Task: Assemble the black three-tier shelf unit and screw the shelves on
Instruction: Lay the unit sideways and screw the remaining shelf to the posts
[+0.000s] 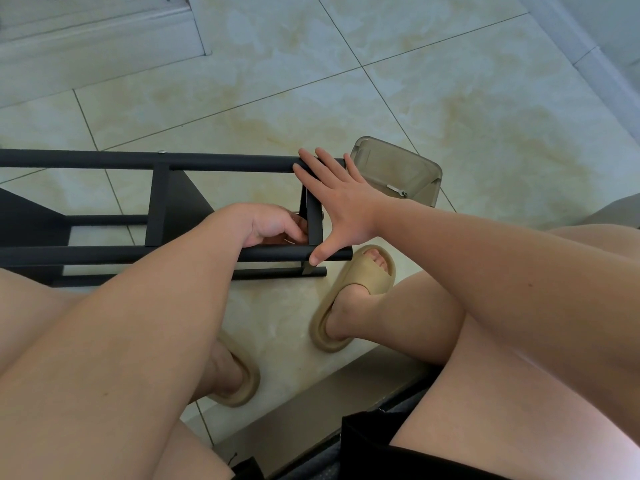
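Mid-frame, my right hand point(341, 199) spreads open across the frame point(225, 164); my left hand point(270, 226) curls beside it, I can't tell on what.

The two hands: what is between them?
In the head view, a black shelf panel stands between the curled left hand and the spread right hand, which rests on the poles.

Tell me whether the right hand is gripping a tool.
No, the right hand lies spread with straight fingers against the black shelf frame.
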Available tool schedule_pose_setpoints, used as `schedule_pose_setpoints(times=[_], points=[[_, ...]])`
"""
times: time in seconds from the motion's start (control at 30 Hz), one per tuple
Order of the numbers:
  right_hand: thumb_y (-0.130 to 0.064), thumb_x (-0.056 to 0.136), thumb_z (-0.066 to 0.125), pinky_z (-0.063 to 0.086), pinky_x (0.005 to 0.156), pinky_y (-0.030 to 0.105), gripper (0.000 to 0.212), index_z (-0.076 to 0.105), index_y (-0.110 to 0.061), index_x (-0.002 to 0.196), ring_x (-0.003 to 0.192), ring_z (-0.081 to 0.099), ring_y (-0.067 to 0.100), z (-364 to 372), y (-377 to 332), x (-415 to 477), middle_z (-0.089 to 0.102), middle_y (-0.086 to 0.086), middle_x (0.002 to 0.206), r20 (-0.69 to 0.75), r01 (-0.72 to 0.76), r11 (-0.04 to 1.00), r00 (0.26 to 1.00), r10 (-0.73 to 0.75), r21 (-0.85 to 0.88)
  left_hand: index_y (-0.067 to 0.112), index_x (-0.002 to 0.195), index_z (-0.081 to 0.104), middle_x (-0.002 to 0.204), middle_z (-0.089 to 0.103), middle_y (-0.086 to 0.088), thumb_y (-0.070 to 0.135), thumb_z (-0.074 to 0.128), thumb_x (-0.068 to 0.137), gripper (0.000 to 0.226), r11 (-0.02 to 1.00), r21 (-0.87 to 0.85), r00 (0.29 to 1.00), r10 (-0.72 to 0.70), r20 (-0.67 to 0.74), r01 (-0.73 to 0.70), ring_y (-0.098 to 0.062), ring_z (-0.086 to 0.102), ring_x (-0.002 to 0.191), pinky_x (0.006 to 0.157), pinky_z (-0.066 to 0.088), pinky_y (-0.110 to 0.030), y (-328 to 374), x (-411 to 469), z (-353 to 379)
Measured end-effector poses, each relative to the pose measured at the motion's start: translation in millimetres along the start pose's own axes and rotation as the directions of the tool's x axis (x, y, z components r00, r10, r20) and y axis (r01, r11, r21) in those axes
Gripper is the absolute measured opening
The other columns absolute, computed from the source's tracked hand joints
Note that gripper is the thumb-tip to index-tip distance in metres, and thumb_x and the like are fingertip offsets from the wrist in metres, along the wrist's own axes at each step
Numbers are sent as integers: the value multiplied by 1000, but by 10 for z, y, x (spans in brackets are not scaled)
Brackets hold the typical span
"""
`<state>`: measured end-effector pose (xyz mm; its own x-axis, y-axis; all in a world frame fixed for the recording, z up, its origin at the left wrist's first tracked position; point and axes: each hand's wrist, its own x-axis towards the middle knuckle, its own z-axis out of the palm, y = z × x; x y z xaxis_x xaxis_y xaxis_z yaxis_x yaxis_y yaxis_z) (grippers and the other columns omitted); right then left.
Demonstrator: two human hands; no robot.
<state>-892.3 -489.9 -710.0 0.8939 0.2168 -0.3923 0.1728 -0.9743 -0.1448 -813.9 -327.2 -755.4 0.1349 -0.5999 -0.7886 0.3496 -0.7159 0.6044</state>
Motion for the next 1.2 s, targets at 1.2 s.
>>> schedule_pose_setpoints(times=[1.2], points=[[-93, 52, 65, -15, 119, 55, 154, -10, -13, 161, 152, -24, 29, -13, -13, -3, -23, 5, 166, 6, -5, 1000, 1000, 5, 1, 7, 99, 74, 85, 73, -4, 3, 60, 88, 18, 997, 69, 999, -17, -51, 20, -19, 66, 80, 85, 51, -32, 3, 19, -6]])
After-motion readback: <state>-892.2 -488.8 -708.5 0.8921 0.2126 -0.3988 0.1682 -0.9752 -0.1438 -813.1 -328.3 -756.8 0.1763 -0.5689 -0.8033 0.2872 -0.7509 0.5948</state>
